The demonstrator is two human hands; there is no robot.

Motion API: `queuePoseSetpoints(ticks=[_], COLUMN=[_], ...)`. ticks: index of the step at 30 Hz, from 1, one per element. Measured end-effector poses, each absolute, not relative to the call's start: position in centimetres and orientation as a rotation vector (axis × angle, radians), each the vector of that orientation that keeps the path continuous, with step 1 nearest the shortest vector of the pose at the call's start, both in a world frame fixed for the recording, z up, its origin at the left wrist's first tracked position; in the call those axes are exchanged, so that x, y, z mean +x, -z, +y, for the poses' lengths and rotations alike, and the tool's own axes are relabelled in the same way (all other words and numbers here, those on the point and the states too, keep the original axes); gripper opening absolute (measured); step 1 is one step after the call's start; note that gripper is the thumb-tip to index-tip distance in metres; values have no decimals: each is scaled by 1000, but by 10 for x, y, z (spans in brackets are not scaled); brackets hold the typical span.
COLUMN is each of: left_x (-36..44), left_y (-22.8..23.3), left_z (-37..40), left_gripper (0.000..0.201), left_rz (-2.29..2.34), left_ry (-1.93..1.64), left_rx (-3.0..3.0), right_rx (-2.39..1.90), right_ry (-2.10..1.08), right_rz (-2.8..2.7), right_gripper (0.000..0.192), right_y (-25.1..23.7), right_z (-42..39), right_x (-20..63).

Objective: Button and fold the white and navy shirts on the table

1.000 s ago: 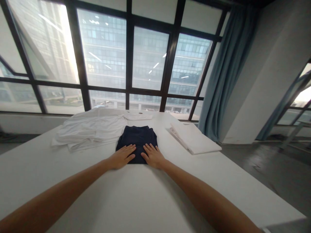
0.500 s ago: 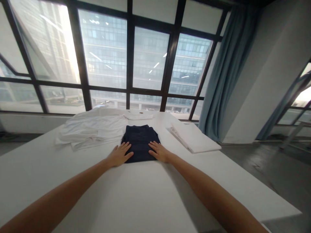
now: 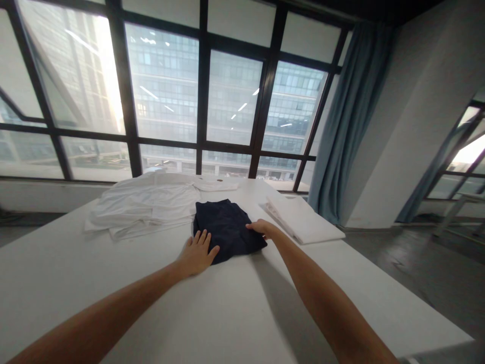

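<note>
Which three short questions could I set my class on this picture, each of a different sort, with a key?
1. True or false: the left hand has its fingers spread on the dark cloth.

2. Where is the right hand?
A) Pressed flat on the middle of the dark cloth
B) At the right side of the dark cloth, touching it
C) On the rumpled white cloth

3. Fill in: in the picture, the folded white bundle lies on the table to the ____ of the dark cloth.

Key: 1. True. 2. B. 3. Right.
</note>
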State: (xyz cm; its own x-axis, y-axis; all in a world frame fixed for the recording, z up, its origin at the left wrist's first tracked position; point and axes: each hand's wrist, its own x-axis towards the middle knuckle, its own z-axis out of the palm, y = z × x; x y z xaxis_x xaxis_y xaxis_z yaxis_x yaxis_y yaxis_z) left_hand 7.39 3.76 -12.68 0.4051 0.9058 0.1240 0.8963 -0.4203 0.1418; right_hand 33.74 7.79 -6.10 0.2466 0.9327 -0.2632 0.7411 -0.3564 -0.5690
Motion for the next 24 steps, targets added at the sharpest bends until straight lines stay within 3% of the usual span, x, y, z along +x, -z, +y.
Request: queuePoseSetpoints(ticks=[3, 8, 13, 20, 24], left_x=[72, 63, 61, 78, 81], left_y=[122, 108, 106, 120, 126], left_z=[41, 59, 96, 135, 142], left_gripper=[84, 73, 52, 46, 46], left_rz=[1553, 1452, 1690, 1593, 1524], left_ry=[-283, -409, -478, -447, -495], left_rx=[2574, 2647, 2699, 2755, 2778], right_rx=[-2177, -2339, -2281, -2048, -2053], right_ry=[-894, -308, -97, 150, 201], right_rz=[-1566, -1764, -1829, -1993, -1992], right_gripper=[38, 38, 41, 36, 37], right_y=[56, 43, 13, -50, -90], right_z=[89, 108, 127, 169, 172], right_x=[344, 373, 409, 436, 517])
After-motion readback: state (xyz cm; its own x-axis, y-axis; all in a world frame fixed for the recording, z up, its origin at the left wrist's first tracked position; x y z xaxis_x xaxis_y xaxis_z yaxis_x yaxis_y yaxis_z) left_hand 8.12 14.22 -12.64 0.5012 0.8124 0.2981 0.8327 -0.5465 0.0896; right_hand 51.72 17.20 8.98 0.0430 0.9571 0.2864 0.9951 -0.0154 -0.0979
